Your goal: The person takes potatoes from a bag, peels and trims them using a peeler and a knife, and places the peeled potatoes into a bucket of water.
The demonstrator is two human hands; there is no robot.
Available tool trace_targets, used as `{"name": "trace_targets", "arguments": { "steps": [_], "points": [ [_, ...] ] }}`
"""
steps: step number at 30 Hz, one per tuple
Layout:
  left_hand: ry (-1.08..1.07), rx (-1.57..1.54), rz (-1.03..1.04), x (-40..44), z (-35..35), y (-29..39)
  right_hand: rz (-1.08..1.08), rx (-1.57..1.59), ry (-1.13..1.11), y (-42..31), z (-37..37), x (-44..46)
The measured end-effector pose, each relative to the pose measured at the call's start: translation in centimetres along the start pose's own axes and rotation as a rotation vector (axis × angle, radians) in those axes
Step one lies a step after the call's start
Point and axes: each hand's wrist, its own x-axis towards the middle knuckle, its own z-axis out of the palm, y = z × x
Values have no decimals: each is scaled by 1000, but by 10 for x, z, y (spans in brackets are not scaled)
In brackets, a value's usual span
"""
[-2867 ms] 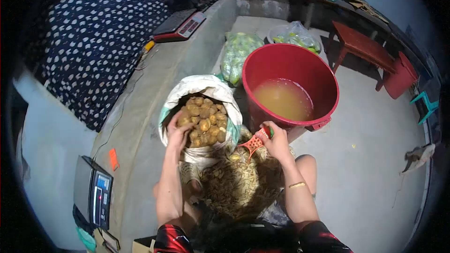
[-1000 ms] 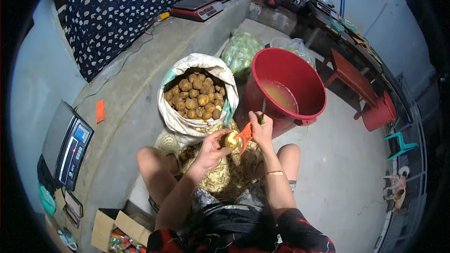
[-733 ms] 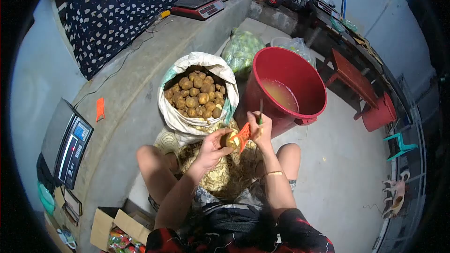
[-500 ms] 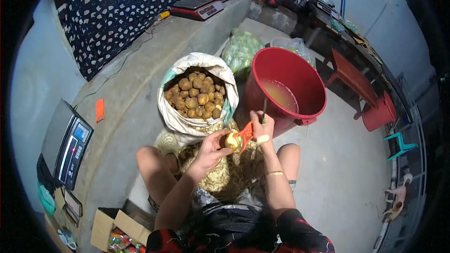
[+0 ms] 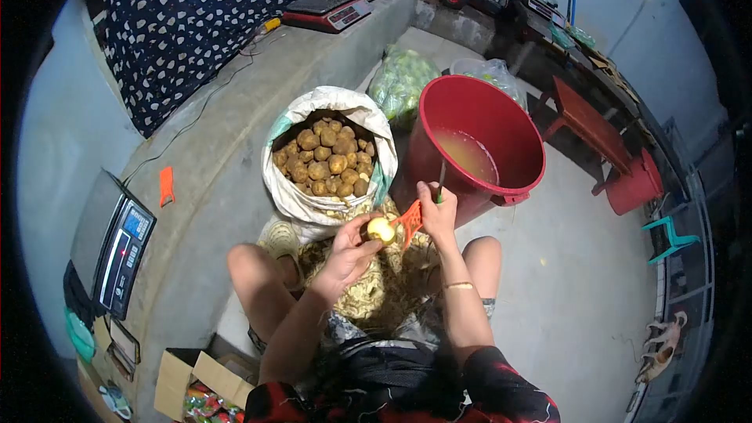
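Observation:
My left hand [image 5: 349, 254] is closed around a partly peeled potato [image 5: 381, 229], its pale yellow flesh facing up. In my right hand [image 5: 439, 211] is an orange peeler [image 5: 410, 222], its head close to the potato's right side. A thin dark blade with a green handle [image 5: 442, 180], apparently a knife, sticks up from the same hand. Below both hands, a heap of peelings [image 5: 364, 290] lies between my legs. Just beyond them stands an open white sack [image 5: 286, 200] full of unpeeled brown potatoes [image 5: 321, 158].
A large red tub [image 5: 482, 121] holding cloudy liquid stands right of the sack. Behind are plastic bags of green produce [image 5: 402, 82]. On the left ledge lie another orange peeler [image 5: 166, 186] and a digital scale [image 5: 121, 254]. A dog [image 5: 663, 347] is at far right.
The potato has turned in my left hand, showing more peeled flesh. The peeler has shifted slightly, and the pale strip of peel at my right wrist is gone.

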Motion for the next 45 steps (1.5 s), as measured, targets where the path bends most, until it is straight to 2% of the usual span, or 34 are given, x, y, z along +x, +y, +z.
{"name": "trace_targets", "arguments": {
  "steps": [1,3,5,6,7,9,11,13,15,17,19,21,23,25,27,28,29,31,32,33,34,35,37,39,40,41,43,45],
  "points": [
    [13,48,27,-2,2,-1,-86,122,-25,-11,-1,-6],
    [-14,68,33,-4,5,0,-73,48,-33,8,1,0],
    [-13,-186,-140,-4,5,7,-17,-38,49,31,1,12],
    [28,-222,-173,-6,11,13,98,87,29,28,-2,11],
    [29,-219,-167,-4,8,11,94,91,26,11,-1,7],
    [13,98,-3,-2,1,-1,-147,102,-4,-14,-1,-6],
    [-6,116,0,-3,7,3,-52,1,6,18,2,7],
    [1,-265,-182,-1,5,10,6,7,37,16,-3,10],
    [-9,-266,-185,-3,7,11,-34,48,-31,-9,-6,3],
    [-23,118,-11,-3,6,4,-59,79,-94,-15,-6,1],
    [-47,100,-62,-5,6,4,-25,-3,-45,16,-3,10],
    [-79,-361,-230,-3,11,16,-107,-116,19,29,-2,15],
    [-42,-339,-185,-2,2,6,80,145,-16,1,-6,5],
    [14,109,-50,1,2,2,-128,87,11,-10,-3,-2],
    [-10,51,-65,-5,2,0,-32,19,11,10,1,9],
    [-26,-172,-140,-4,1,2,-18,-103,20,16,-1,12],
    [-44,-390,-209,0,2,7,-29,-98,24,21,-1,14],
    [-28,-359,-211,-1,5,9,46,128,-16,-5,-6,4],
    [-57,-200,-124,-1,1,4,-43,93,-32,-26,-8,-2],
    [-92,-43,-36,0,-2,-1,-38,92,-31,-18,-6,2],
    [-106,-21,-50,0,-3,-1,-37,31,-9,-1,-5,8],
    [-109,-25,-57,-4,-3,-2,-36,-30,12,16,-4,12],
    [-101,-287,-177,-4,3,8,-59,-51,50,5,-7,14],
    [-76,-292,-151,-2,2,3,32,111,-21,-14,-12,2],
    [-55,-217,-117,-2,3,2,-113,155,23,-20,-8,-4],
    [-39,-143,-82,0,5,1,-109,152,25,-11,-7,0],
    [-34,-123,-95,-1,-3,-5,-74,-67,62,16,-7,11],
    [-57,-321,-116,1,0,2,-68,-44,102,13,-7,11]
  ]
}}
